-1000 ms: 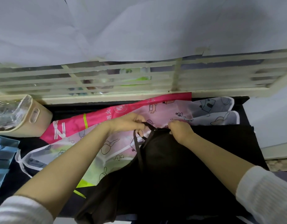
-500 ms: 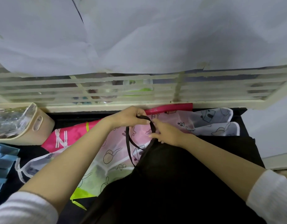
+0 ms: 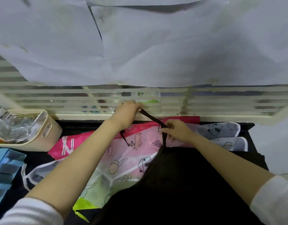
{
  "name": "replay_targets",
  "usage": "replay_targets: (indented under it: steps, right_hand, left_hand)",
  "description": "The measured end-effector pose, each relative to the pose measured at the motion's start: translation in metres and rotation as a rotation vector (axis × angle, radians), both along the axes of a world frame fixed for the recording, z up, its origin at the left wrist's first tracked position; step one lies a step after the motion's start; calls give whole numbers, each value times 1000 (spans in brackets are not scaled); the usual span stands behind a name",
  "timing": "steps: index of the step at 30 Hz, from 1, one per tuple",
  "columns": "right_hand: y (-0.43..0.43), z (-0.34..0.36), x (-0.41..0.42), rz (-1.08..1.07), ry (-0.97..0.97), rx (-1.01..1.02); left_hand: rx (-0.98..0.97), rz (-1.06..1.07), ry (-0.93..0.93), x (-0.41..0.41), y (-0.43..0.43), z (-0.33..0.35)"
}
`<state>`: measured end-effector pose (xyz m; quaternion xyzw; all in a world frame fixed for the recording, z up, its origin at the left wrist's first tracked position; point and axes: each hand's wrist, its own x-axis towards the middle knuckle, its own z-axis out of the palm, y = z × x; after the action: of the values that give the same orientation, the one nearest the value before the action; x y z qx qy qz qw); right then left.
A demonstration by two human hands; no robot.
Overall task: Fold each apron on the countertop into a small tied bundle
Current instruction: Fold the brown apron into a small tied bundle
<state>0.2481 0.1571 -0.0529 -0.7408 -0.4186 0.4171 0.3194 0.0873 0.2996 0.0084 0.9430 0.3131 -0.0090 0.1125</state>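
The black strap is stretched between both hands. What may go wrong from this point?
1. The black apron lies partly on the printed apron; pulling the strap harder may drag both and disturb them.
2. The strap's loose end hangs below the left hand and may tangle during tying.
3. The right hand only pinches the strap, so it may slip out.

black apron (image 3: 180, 184): matt cloth | printed apron (image 3: 132, 161): smooth, slightly glossy | bin (image 3: 54, 127): smooth plastic | window sheets (image 3: 156, 46): matt paper
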Motion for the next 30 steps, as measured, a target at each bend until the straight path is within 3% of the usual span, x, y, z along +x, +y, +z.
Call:
replay_targets:
  steps: [2, 4, 7, 11, 13, 17, 20, 24, 30]
  right_hand:
    - [4, 1, -1, -39, 37, 10]
    - [6, -1, -3, -50, 33, 2]
    - [0, -3, -11, 57, -104, 11]
    - [-34, -10, -36, 283, -387, 101]
    - [-59, -23, -49, 458, -434, 105]
    - [-93, -59, -67, 811, -556, -163]
    - [-97, -73, -69, 822, -588, -336]
    - [-99, -79, -72, 828, -616, -355]
    - [-101, -80, -82, 789, -704, -367]
  left_hand:
    - [168, 41, 49, -1, -4, -14]
    - [224, 119, -54, -1, -24, -25]
    - [81, 166, -62, -5, -59, -46]
    - [-204, 216, 195, -22, -99, -82]
    - [-294, 233, 331, -34, -118, -97]
    - [-387, 211, 478, -59, -153, -119]
    - [-304, 217, 514, -75, -168, -130]
    - [-244, 312, 422, -97, -176, -134]
    - [-195, 490, 423, -128, -190, -127]
